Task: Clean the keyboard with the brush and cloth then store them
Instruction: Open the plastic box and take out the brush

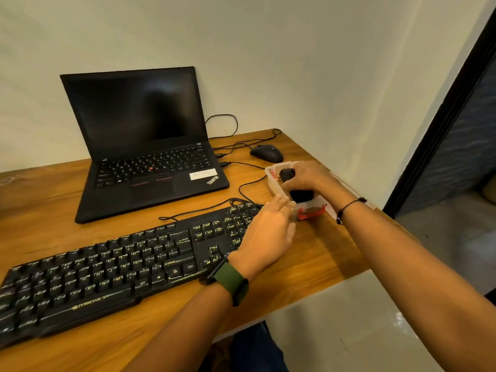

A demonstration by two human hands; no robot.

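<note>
On the wooden surface the keyboard lies left of both hands. Beside its right end sits a clear box. The right hand grips something dark inside it, likely brush or cloth; the left hand, fingers loose, steadies the box's near side.
</note>
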